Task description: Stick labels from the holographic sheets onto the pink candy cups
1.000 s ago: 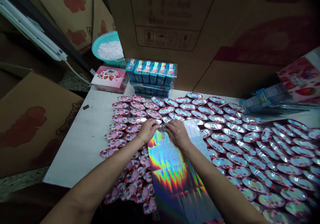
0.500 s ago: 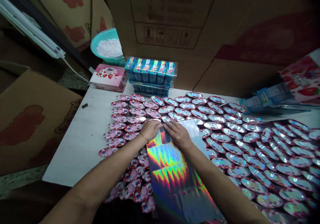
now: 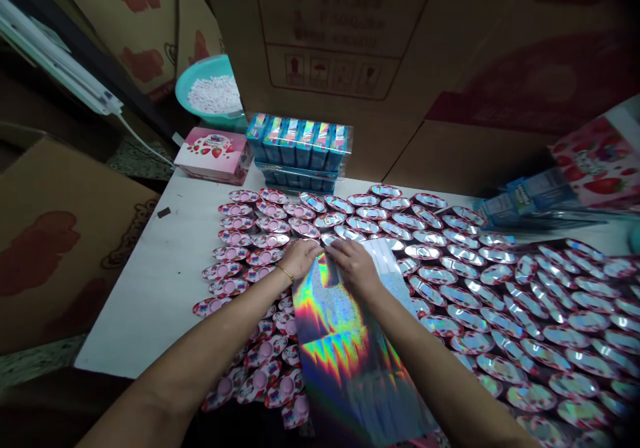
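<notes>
A shiny holographic sticker sheet (image 3: 335, 331) slopes over the small oval containers, its lower end towards me. My left hand (image 3: 299, 259) is closed at the sheet's top left corner, with thumb and fingertips pinched together. My right hand (image 3: 355, 266) lies over the upper edge, its fingers bent close together and gripping the sheet there. Both sets of fingertips almost meet; what lies under them is hidden. Just beyond them stand containers with silvery tops (image 3: 330, 220). To the left are containers with pink round centres (image 3: 270, 240).
Blue boxes in clear wrap (image 3: 299, 145) stand at the back beside a pink strawberry box (image 3: 214, 155). A teal basin (image 3: 183, 91) holds white pellets. Large cartons (image 3: 345, 41) wall off the rear; another carton (image 3: 65, 235) stands left of the white table (image 3: 135, 288).
The view has shifted slightly, so the table and boxes appear a little further left. Both hands stay at the sheet's upper edge, and the rainbow glare on it has changed.
</notes>
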The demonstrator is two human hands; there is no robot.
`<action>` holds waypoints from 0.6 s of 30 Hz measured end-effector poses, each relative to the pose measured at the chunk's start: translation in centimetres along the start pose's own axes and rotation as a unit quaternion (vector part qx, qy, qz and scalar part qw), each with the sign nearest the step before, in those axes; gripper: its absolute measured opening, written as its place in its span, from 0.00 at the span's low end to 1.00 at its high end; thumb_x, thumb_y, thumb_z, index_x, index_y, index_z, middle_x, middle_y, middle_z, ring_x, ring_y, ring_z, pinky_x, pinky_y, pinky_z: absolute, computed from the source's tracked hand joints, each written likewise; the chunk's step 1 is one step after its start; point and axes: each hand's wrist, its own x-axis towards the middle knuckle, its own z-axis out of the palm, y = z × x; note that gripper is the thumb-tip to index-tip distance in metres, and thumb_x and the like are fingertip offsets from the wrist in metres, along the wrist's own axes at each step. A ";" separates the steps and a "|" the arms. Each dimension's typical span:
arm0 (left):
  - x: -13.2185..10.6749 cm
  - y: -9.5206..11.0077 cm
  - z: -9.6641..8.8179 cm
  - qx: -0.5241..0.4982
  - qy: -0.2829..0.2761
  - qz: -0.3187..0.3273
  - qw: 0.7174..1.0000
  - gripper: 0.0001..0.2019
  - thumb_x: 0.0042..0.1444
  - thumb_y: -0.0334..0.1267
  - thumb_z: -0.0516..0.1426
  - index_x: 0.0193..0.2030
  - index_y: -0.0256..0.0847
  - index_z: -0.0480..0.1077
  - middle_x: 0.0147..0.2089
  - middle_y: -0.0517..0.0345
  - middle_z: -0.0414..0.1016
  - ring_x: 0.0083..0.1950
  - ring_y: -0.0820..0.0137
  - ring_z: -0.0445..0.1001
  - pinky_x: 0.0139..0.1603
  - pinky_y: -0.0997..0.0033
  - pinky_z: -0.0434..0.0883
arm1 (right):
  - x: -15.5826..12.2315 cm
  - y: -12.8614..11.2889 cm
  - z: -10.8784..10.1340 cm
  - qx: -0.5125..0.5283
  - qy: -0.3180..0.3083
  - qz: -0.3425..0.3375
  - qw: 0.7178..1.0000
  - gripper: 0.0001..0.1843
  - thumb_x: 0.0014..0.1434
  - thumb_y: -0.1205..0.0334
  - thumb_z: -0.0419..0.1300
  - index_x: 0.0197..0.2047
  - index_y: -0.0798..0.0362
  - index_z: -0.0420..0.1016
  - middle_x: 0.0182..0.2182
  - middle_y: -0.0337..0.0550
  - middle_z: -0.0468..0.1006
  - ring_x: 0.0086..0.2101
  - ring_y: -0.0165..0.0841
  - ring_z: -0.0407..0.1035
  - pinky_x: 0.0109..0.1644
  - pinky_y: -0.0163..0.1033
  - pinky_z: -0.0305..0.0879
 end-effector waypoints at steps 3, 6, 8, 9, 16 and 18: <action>0.0 0.0 0.0 -0.032 -0.005 -0.008 0.999 0.15 0.54 0.40 0.49 0.18 0.37 0.63 0.18 0.65 0.57 0.24 0.76 0.57 0.26 0.77 0.53 | -0.3 0.0 0.9 -0.007 0.019 -0.012 1.000 0.14 0.59 0.68 0.48 0.46 0.52 0.69 0.42 0.47 0.73 0.43 0.34 0.64 0.47 0.42 0.62; 0.0 -0.3 0.1 -0.032 0.006 -0.007 0.999 0.16 0.54 0.40 0.48 0.19 0.37 0.63 0.19 0.64 0.60 0.25 0.76 0.59 0.27 0.77 0.53 | -0.6 -0.2 1.1 -0.008 0.041 -0.008 0.999 0.12 0.59 0.67 0.49 0.43 0.54 0.70 0.42 0.48 0.73 0.44 0.34 0.63 0.49 0.42 0.61; 0.0 -0.3 0.3 -0.017 0.018 -0.007 1.000 0.15 0.55 0.40 0.48 0.20 0.37 0.64 0.20 0.63 0.62 0.26 0.76 0.60 0.28 0.76 0.54 | -0.4 -0.3 1.0 -0.003 0.028 0.001 1.000 0.10 0.59 0.66 0.49 0.40 0.54 0.71 0.41 0.47 0.73 0.43 0.34 0.64 0.47 0.42 0.61; 0.0 -0.4 0.3 -0.008 0.020 -0.009 1.000 0.15 0.55 0.40 0.48 0.20 0.37 0.64 0.21 0.63 0.63 0.26 0.75 0.60 0.29 0.76 0.55 | -0.2 -0.4 0.9 0.001 0.018 0.005 1.000 0.10 0.59 0.66 0.49 0.39 0.53 0.71 0.40 0.47 0.73 0.42 0.34 0.64 0.47 0.42 0.61; -0.6 -0.3 0.6 0.098 0.054 0.031 0.993 0.12 0.57 0.38 0.48 0.30 0.39 0.70 0.33 0.54 0.70 0.38 0.68 0.66 0.42 0.69 0.59 | 1.4 -2.8 -4.1 0.044 -0.078 0.068 0.994 0.05 0.55 0.65 0.51 0.31 0.53 0.68 0.33 0.45 0.72 0.36 0.35 0.64 0.39 0.40 0.60; -0.9 -0.3 0.5 0.101 0.086 0.043 0.990 0.10 0.56 0.38 0.49 0.35 0.41 0.71 0.40 0.52 0.70 0.45 0.66 0.64 0.46 0.66 0.59 | 1.9 -3.6 -6.5 0.102 -0.087 0.118 0.984 0.04 0.54 0.66 0.52 0.29 0.52 0.66 0.29 0.42 0.71 0.32 0.32 0.64 0.36 0.38 0.60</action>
